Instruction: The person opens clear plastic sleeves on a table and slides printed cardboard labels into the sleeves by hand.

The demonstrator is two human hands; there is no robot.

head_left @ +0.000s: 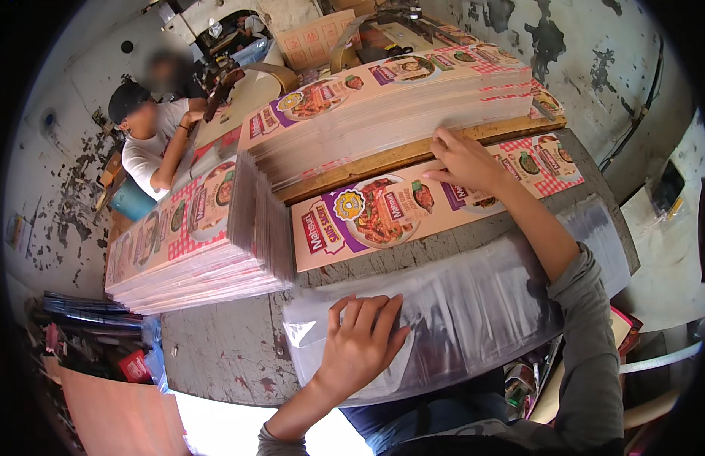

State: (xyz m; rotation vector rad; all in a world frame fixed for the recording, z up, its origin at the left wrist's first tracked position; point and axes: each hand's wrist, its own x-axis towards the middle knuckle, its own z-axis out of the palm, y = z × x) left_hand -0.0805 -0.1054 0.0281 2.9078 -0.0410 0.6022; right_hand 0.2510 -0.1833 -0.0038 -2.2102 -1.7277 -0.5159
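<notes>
Both hands flat: left hand (360,338) on plastic sheets (474,304), right hand (465,161) on carton blank (413,209).

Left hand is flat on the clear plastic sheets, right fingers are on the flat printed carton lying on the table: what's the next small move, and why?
Probably slide the flat printed carton toward the stack of clear plastic sheets. The right hand has its fingertips on the carton's far edge by the wooden board, and the left hand already pins the sheets flat.

Bright daylight, fisheye-bent edges, perhaps slight blur.
</notes>
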